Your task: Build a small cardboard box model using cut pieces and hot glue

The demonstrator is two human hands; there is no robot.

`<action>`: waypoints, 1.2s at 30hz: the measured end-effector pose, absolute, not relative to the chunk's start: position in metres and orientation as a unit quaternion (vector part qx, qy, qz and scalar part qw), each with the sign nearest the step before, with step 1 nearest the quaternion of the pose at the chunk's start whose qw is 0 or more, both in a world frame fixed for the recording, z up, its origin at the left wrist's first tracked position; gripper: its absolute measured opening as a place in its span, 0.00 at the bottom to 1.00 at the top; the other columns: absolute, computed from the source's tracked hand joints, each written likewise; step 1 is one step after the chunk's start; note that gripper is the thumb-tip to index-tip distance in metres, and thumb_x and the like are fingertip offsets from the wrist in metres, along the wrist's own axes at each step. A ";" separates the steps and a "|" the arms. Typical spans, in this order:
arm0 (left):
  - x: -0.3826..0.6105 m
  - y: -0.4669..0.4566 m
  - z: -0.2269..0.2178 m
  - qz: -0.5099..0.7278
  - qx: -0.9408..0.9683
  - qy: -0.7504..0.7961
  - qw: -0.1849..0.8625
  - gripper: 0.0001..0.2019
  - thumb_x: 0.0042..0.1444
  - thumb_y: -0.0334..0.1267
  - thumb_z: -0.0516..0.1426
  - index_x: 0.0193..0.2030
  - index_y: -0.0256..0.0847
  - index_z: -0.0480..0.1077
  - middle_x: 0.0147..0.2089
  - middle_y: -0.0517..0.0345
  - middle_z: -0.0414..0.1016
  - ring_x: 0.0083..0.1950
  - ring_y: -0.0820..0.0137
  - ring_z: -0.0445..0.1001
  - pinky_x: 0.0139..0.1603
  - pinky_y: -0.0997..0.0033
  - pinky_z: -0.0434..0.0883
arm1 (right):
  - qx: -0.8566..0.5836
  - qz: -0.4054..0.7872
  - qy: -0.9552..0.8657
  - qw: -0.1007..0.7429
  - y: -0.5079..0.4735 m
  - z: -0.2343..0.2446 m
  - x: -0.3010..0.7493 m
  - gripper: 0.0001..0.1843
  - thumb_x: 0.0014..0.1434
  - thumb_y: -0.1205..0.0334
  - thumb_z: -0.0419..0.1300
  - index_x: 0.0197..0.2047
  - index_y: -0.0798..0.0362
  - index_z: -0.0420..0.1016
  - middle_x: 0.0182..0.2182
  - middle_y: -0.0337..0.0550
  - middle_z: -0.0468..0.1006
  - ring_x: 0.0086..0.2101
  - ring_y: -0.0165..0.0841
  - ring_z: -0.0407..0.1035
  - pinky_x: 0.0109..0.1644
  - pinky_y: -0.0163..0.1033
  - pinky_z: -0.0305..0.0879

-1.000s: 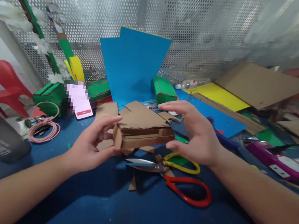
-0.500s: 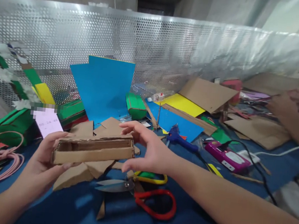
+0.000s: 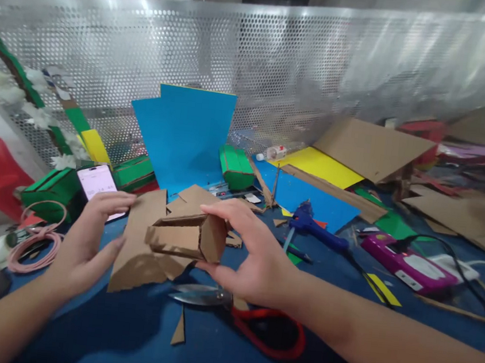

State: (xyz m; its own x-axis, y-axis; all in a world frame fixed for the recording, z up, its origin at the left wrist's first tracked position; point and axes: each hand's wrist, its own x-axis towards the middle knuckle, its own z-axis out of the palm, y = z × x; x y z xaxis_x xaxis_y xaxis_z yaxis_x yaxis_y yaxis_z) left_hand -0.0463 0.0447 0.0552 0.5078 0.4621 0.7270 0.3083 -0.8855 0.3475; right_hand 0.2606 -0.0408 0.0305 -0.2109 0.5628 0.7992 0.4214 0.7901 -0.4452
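My right hand (image 3: 252, 252) grips one end of a small open cardboard box (image 3: 185, 236), thumb below and fingers over the top, holding it above the blue table. The box is turned so its end faces me. Just left of the box, my left hand (image 3: 89, 235) hovers with fingers stretched out and holds nothing. Under the box lie loose cardboard scraps (image 3: 140, 251). Scissors (image 3: 229, 307) with red and yellow handles lie on the table below my right hand, partly hidden by it.
A phone (image 3: 97, 181) leans on green cardboard boxes (image 3: 51, 187) at left, beside a pink cable coil (image 3: 32, 240). Blue card (image 3: 186, 135) stands against the perforated metal screen. A blue glue gun (image 3: 313, 226), purple case (image 3: 407, 262), black cord and cardboard sheets (image 3: 371, 149) fill the right.
The box has passed from my left hand to my right and been turned end-on. My left hand has let go and opened. The camera view swung slightly left.
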 end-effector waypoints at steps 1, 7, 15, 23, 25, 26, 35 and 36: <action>-0.041 0.036 0.058 0.441 0.868 0.222 0.063 0.19 0.65 0.32 0.62 0.61 0.52 0.76 0.57 0.51 0.81 0.61 0.59 0.80 0.63 0.59 0.78 | -0.316 0.059 -0.779 0.539 -0.042 0.029 0.258 0.33 0.61 0.62 0.72 0.67 0.47 0.69 0.57 0.55 0.79 0.56 0.47 0.76 0.61 0.56 0.77; -0.012 -0.011 0.064 0.419 0.888 0.179 0.066 0.12 0.61 0.29 0.67 0.49 0.49 0.80 0.49 0.54 0.87 0.49 0.65 0.86 0.52 0.65 0.84 | -0.323 0.068 -0.797 0.507 -0.045 0.019 0.245 0.39 0.60 0.65 0.71 0.72 0.43 0.68 0.58 0.53 0.77 0.56 0.47 0.77 0.59 0.53 0.78; -0.011 -0.016 0.062 0.434 0.878 0.185 0.081 0.09 0.59 0.29 0.70 0.43 0.48 0.84 0.46 0.55 0.89 0.45 0.66 0.88 0.50 0.67 0.86 | -0.310 0.033 -0.808 0.500 -0.052 0.019 0.235 0.44 0.60 0.66 0.70 0.77 0.39 0.65 0.57 0.51 0.77 0.56 0.47 0.76 0.59 0.54 0.79; -0.011 -0.018 0.062 0.437 0.875 0.190 0.087 0.08 0.60 0.29 0.70 0.42 0.47 0.84 0.43 0.56 0.89 0.43 0.67 0.87 0.47 0.68 0.86 | -0.291 0.044 -0.806 0.514 -0.052 0.017 0.232 0.42 0.62 0.63 0.72 0.76 0.41 0.66 0.58 0.53 0.78 0.56 0.46 0.77 0.60 0.51 0.78; -0.011 -0.018 0.061 0.438 0.873 0.194 0.093 0.08 0.60 0.30 0.70 0.42 0.48 0.84 0.43 0.56 0.89 0.43 0.67 0.87 0.47 0.68 0.86 | -0.290 0.048 -0.804 0.517 -0.052 0.016 0.231 0.41 0.62 0.64 0.72 0.76 0.42 0.67 0.58 0.53 0.78 0.56 0.45 0.77 0.59 0.49 0.78; -0.011 -0.018 0.060 0.439 0.871 0.196 0.095 0.07 0.60 0.30 0.70 0.42 0.48 0.84 0.43 0.56 0.89 0.43 0.67 0.87 0.47 0.68 0.86 | -0.289 0.049 -0.804 0.518 -0.052 0.015 0.230 0.41 0.62 0.64 0.71 0.76 0.43 0.67 0.58 0.53 0.78 0.55 0.44 0.77 0.59 0.49 0.78; -0.010 -0.017 0.058 0.449 0.870 0.179 0.098 0.09 0.59 0.28 0.70 0.42 0.48 0.86 0.42 0.57 0.90 0.41 0.68 0.88 0.45 0.71 0.86 | -0.293 0.061 -0.807 0.509 -0.052 0.013 0.230 0.37 0.63 0.65 0.69 0.74 0.48 0.70 0.57 0.54 0.78 0.55 0.42 0.77 0.59 0.45 0.78; -0.011 -0.016 0.058 0.451 0.869 0.177 0.098 0.08 0.59 0.29 0.71 0.42 0.48 0.86 0.42 0.56 0.90 0.41 0.68 0.88 0.45 0.71 0.86 | -0.294 0.064 -0.807 0.507 -0.052 0.013 0.230 0.37 0.64 0.66 0.69 0.75 0.47 0.70 0.58 0.54 0.78 0.55 0.42 0.77 0.59 0.45 0.78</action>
